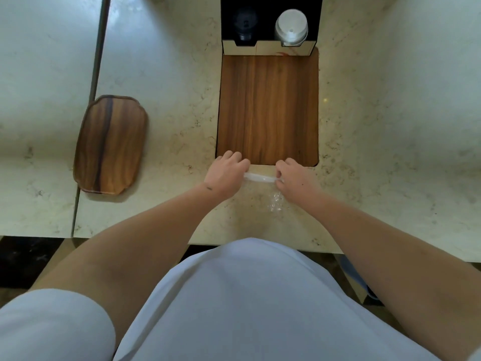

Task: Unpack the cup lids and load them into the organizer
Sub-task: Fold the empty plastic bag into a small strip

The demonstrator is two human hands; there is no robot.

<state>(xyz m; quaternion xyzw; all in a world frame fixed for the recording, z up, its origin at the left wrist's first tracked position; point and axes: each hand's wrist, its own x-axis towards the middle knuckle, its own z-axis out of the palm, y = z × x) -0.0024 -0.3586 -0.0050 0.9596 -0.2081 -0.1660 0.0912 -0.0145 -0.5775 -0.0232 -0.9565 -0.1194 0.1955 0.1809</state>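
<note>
Both hands grip a clear plastic sleeve [259, 177] stretched between them at frame centre: left hand [226, 175] and right hand [294, 178] pinch its ends, its crinkled tail trailing below the right hand. Beyond lies a wooden board [268, 108]; at top centre, the black organizer [270, 22] holds white lids [291, 26] in its right compartment and dark lids [243, 23] in its left.

Black organizer [270, 3], white lids [291, 24] (streaked brown tray [110, 144]).

**Materials and finishes around the wooden board**

A smooth, matt wood grain is shown by the wooden board [268, 108]. Left of it, a glossier, darker-streaked wooden tray [110, 144] is seen. Beneath both, polished, veined stone is presented by the countertop [169, 87]. At the board's near edge, crinkled clear plastic wrap [274, 200] is seen; beyond its far edge, white plastic lids [291, 27] are stacked.
</note>
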